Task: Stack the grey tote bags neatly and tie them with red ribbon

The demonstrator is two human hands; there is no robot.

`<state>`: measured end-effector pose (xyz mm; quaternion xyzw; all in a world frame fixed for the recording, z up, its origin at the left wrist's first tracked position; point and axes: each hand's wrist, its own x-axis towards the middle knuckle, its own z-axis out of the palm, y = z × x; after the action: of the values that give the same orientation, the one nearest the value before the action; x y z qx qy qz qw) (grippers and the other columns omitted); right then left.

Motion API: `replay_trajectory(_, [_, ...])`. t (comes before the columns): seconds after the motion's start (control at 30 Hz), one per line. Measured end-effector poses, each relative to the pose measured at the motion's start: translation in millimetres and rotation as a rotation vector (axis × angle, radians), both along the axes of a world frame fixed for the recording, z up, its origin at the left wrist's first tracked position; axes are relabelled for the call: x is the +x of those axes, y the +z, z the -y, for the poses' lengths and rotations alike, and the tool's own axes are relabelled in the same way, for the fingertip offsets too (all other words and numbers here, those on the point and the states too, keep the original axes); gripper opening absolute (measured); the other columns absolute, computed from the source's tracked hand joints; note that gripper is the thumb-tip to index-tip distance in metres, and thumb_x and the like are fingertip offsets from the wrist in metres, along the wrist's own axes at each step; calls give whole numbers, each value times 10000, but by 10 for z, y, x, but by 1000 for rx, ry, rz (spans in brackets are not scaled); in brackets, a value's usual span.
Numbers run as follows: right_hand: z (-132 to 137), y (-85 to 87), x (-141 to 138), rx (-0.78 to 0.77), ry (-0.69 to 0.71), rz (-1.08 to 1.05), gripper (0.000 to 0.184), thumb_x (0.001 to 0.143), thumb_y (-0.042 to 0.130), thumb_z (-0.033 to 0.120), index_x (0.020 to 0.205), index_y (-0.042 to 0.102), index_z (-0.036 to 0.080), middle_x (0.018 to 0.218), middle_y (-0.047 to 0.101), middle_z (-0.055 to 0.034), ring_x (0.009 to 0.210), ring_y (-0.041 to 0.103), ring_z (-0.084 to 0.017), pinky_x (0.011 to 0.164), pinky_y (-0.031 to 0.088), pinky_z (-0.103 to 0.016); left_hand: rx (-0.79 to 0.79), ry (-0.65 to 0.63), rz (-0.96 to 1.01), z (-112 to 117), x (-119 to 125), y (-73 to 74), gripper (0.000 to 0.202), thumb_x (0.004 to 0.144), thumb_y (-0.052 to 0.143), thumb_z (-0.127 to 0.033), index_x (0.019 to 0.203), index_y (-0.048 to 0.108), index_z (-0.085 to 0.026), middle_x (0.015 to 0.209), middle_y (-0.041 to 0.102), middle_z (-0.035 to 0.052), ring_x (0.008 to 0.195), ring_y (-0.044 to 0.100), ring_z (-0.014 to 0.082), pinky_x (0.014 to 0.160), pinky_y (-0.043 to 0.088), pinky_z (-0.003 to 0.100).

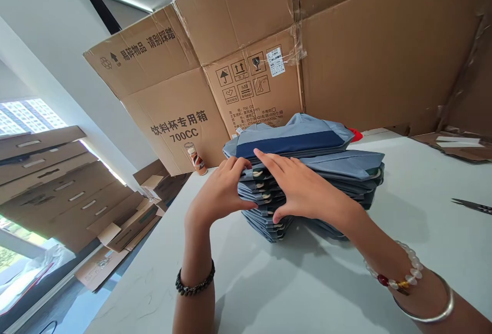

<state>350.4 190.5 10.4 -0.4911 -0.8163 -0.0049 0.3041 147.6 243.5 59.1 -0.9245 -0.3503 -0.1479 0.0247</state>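
Note:
A stack of several folded grey-blue garments [326, 165] stands on a pale table [292, 283]; the top one bears a dark blue band. My left hand [221, 190] presses against the stack's near left edge, fingers curled on the folded layers and thumb tucked into them lower down. My right hand [300, 188] lies against the near side, fingers stretched flat toward the dark band, thumb pointing down at the lower layers. A dark bead bracelet circles my left wrist; a pale bead bracelet and a silver bangle circle my right.
Large flattened cardboard boxes [238, 67] with printed characters stand behind the table as a wall. More flat cartons [69, 190] lean at the left near a window. A dark pointed tool [472, 205] lies at the table's right edge. Something red [355, 134] peeks out behind the stack.

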Motion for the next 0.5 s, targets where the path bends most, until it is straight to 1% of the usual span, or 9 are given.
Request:
replay_trajectory(0.03, [2,-9,-8,-1,-9,14,1418,551,932,293,1588,-35,300,1548,364,-153,1401,378,-398,1108,373,-624,11,-2,4,-1,5,-2,593,643,839,-413,1105,510,-237,1108,589,57,1010,575,280,842,499,425])
replay_trajectory(0.1, [-2,-21,-13,10,-4,26,1410,574,924,296,1585,-59,316,1545,371,-141,1406,372,-388,1112,366,-630,23,-12,18,-5,6,-11,602,637,840,-415,1113,515,-239,1112,591,58,1017,581,283,847,502,425])
replay_trajectory(0.2, [-10,-45,4,36,18,23,1320,652,884,323,1586,-50,294,1519,405,-139,1376,414,-366,1097,402,-598,13,-20,27,-5,-16,-25,616,640,845,-416,1129,514,-242,1132,593,57,1050,581,291,873,505,433])
replay_trajectory(0.27, [-11,-74,27,91,61,24,1208,717,835,311,1588,0,259,1509,413,-150,1376,415,-346,1105,408,-565,2,-21,38,5,-44,-35,637,664,837,-418,1174,498,-246,1165,588,62,1096,574,298,906,501,443])
replay_trajectory(0.3, [-13,-92,40,133,99,23,1136,747,805,290,1586,40,247,1504,418,-149,1383,408,-332,1115,405,-542,-5,-29,44,11,-58,-43,680,667,838,-435,1215,481,-248,1197,580,69,1130,565,303,932,494,450])
replay_trajectory(0.37, [-20,-127,66,223,168,4,1028,777,758,242,1577,113,235,1491,433,-142,1388,403,-309,1134,396,-507,-7,-51,53,19,-78,-75,838,638,854,-504,1311,423,-253,1279,549,94,1202,536,323,991,471,472])
replay_trajectory(0.43, [-32,-156,89,276,200,-29,1005,781,743,222,1575,128,246,1480,450,-129,1373,424,-306,1135,398,-508,24,-66,60,17,-80,-135,1005,577,871,-573,1385,362,-259,1329,522,116,1246,510,351,1026,448,500])
replay_trajectory(0.5, [-42,-185,109,284,215,-53,1016,788,741,230,1579,104,269,1488,451,-113,1361,444,-307,1129,407,-520,91,-81,73,0,-72,-215,1084,554,869,-611,1424,323,-268,1349,510,129,1261,498,372,1044,426,527])
